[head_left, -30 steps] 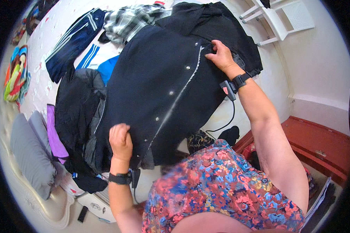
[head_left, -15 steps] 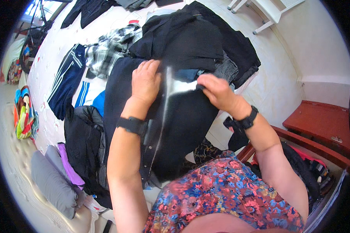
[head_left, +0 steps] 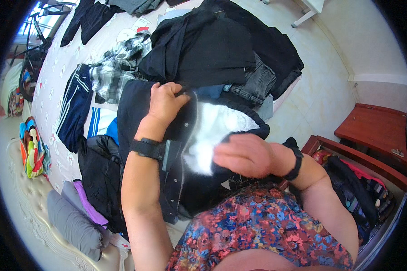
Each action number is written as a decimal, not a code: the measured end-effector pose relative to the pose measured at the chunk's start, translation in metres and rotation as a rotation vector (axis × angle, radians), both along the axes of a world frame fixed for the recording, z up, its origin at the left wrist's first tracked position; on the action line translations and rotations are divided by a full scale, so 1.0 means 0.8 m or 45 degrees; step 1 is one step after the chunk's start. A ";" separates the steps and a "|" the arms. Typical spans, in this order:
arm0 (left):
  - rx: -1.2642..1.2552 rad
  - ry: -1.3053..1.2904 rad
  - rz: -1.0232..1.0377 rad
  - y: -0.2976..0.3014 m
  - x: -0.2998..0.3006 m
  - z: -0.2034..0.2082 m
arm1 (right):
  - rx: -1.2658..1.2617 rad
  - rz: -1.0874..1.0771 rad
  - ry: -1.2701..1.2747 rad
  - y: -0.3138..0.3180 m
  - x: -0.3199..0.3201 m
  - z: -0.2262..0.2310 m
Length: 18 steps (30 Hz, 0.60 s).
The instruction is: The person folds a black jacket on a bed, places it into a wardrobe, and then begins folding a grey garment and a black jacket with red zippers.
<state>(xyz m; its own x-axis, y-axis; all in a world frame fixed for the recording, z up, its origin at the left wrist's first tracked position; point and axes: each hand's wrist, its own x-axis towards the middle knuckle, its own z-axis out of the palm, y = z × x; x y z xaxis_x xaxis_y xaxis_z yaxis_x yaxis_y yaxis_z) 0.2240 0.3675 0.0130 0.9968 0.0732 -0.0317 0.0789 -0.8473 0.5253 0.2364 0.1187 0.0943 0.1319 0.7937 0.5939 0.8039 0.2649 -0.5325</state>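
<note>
A black jacket (head_left: 138,122) with a zip, snaps and white fleece lining (head_left: 210,131) lies spread before me. My left hand (head_left: 167,101) is closed on its dark front near the top of the zip, fingers curled into the cloth. My right hand (head_left: 244,156), blurred by motion, is closed on the other front panel. That panel is turned back, so a wide patch of white lining shows. The hand hides much of the panel's edge. Dark bands sit on both my wrists.
Beyond lies a heap of black clothes (head_left: 217,49) with grey jeans (head_left: 255,83). Left are a plaid shirt (head_left: 117,67), navy striped trousers (head_left: 74,108), a black jacket (head_left: 99,167) and grey pillows (head_left: 72,221). Right stands an open reddish-brown drawer (head_left: 357,160) holding clothes.
My right hand has come down toward me, turning the jacket's front panel back and baring more white lining. My left hand stays near the zip's top, having shifted slightly left.
</note>
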 end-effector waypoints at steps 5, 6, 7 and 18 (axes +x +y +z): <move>-0.716 0.225 0.273 -0.029 -0.009 0.039 | 0.008 -0.274 -0.001 0.050 0.025 -0.037; -0.684 0.221 0.244 -0.033 -0.013 0.048 | -0.016 -0.300 0.021 0.057 0.033 -0.042; -0.731 0.205 0.218 -0.035 -0.018 0.048 | -0.016 -0.307 0.107 0.060 0.037 -0.049; -1.398 0.395 0.162 -0.019 -0.056 0.054 | -0.038 -0.344 0.080 0.056 0.019 -0.063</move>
